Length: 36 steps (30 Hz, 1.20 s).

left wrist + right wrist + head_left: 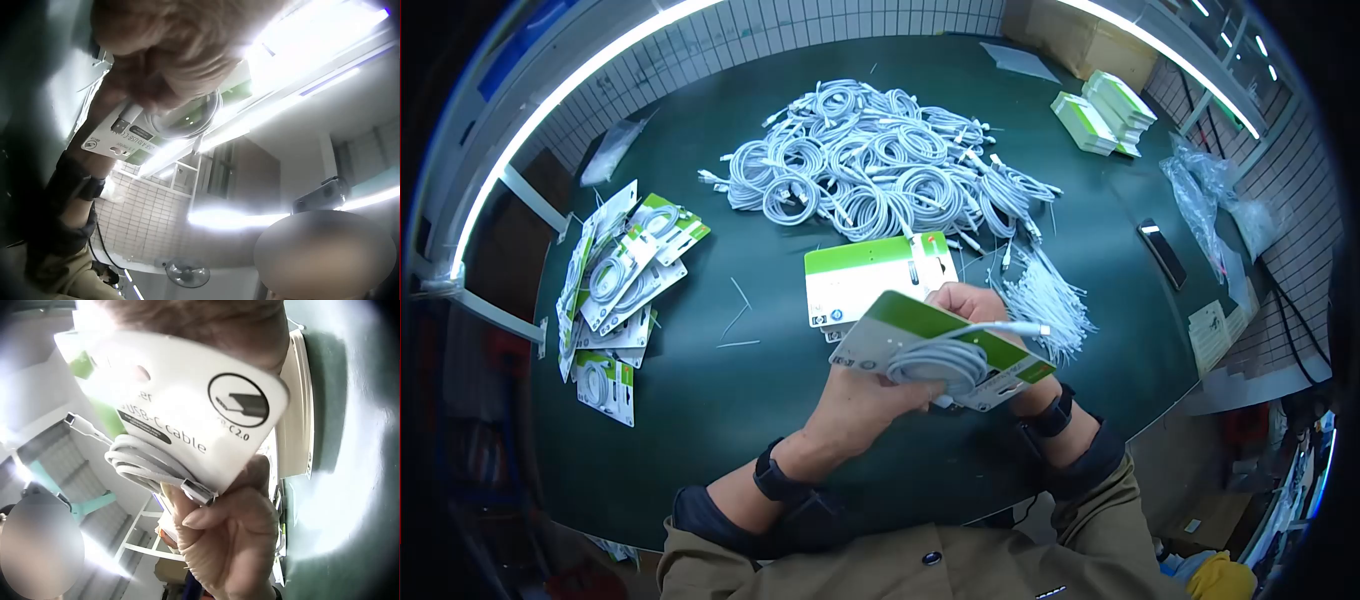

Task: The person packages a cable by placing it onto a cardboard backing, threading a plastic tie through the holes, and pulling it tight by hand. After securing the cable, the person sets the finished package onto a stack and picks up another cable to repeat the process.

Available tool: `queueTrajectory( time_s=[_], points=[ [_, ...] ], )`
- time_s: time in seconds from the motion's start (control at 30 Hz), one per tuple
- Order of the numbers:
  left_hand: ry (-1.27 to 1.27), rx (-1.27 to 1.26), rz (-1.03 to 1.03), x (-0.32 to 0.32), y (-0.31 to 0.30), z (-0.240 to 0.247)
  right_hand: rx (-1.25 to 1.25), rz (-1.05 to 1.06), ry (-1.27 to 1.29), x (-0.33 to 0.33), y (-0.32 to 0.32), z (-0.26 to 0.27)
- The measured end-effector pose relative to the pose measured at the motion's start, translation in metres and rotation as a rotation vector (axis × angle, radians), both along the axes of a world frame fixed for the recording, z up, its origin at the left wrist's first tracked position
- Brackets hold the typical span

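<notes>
My left hand (855, 410) grips a white and green cable packaging card (870, 345) by its near edge. Its thumb presses a coiled white USB-C cable (940, 365) against the card face. One cable end with its plug sticks out to the right, while the USB-A plug (199, 490) sits beside the left thumb in the right wrist view. My right hand (968, 300) is behind the card's far edge with bent fingers, mostly hidden by the card; I cannot tell what it holds. Just beyond lie more flat cards (850, 285) on the table.
A heap of coiled white cables (870, 160) spreads across the table's far middle. White cable ties (1050, 305) lie in a bundle at right. Cards with cables (615, 275) pile up at left. Stacked cards (1100, 115), a phone (1163, 255) and clear plastic bags (1205, 200) are farther right.
</notes>
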<state>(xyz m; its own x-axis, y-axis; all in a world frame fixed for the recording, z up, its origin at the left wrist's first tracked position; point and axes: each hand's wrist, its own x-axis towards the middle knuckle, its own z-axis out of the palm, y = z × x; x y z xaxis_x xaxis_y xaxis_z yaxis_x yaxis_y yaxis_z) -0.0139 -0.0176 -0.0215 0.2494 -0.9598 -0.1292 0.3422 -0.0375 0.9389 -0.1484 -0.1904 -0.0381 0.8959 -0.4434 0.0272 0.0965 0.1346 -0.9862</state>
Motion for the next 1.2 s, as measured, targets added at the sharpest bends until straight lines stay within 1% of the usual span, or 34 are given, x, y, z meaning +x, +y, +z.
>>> queueTrajectory(
  time_s=[0.03,0.07,0.1,0.17,0.2,0.3,0.33,0.43,0.47,0.57,0.6,0.7,0.8,0.87,0.9,0.97,1.0,1.03,1.1,1.17,1.2],
  points=[
    [-0.029,-0.013,0.006,-0.002,-0.001,0.0,-0.005,0.012,-0.032,0.001,0.001,-0.003],
    [0.031,-0.05,0.025,-0.004,-0.002,0.002,-0.04,-0.016,0.031,0.001,-0.002,-0.007],
    [0.039,-0.024,0.009,-0.003,-0.003,0.002,-0.072,-0.045,0.094,0.0,-0.006,-0.012],
    [0.053,0.027,-0.02,0.001,-0.004,0.0,-0.044,-0.054,0.06,0.0,-0.01,-0.021],
    [0.081,0.002,0.008,0.0,-0.004,-0.004,-0.028,-0.055,0.044,0.0,-0.012,-0.021],
    [0.174,-0.039,0.091,-0.002,-0.005,-0.006,0.105,0.033,-0.074,-0.002,-0.016,-0.009],
    [0.213,-0.034,0.118,-0.002,-0.005,-0.001,0.154,0.008,-0.079,-0.001,-0.009,0.002],
    [0.272,-0.024,0.168,-0.003,-0.005,0.001,0.206,-0.001,-0.102,-0.002,-0.008,-0.001],
    [0.283,-0.021,0.179,-0.004,-0.004,0.0,0.054,0.006,-0.091,-0.003,-0.011,0.001],
    [0.251,-0.014,0.173,-0.006,0.0,-0.012,0.074,0.099,-0.18,-0.005,-0.015,-0.005],
    [0.254,-0.018,0.192,-0.008,0.0,-0.012,0.038,0.079,-0.129,-0.005,-0.013,0.0],
    [0.246,-0.03,0.217,-0.009,0.002,-0.01,0.119,0.101,-0.15,-0.005,-0.01,0.001],
    [0.237,-0.021,0.237,-0.009,0.001,-0.006,0.185,0.12,-0.086,-0.006,-0.014,-0.003],
    [0.236,-0.031,0.275,-0.009,-0.001,-0.006,0.264,0.066,-0.068,-0.008,-0.018,0.005],
    [0.234,-0.026,0.296,-0.007,0.001,-0.007,0.314,0.038,-0.058,-0.01,-0.018,0.011],
    [0.22,-0.034,0.346,-0.001,0.002,-0.013,0.538,0.093,-0.213,-0.015,-0.011,0.035],
    [0.221,-0.038,0.378,0.002,0.003,-0.013,0.384,0.151,-0.251,-0.015,-0.017,0.03],
    [0.217,-0.053,0.41,0.004,0.002,-0.013,0.176,0.032,-0.187,-0.016,-0.016,0.025],
    [0.241,-0.028,0.41,0.007,0.004,-0.01,-0.293,-0.106,0.022,-0.014,-0.006,0.029],
    [0.221,0.018,0.375,0.012,0.007,-0.01,-0.39,-0.194,0.003,-0.012,0.002,0.032],
    [0.158,-0.062,0.438,0.013,0.009,-0.01,-0.441,-0.238,-0.005,-0.011,0.004,0.034]
  ],
)
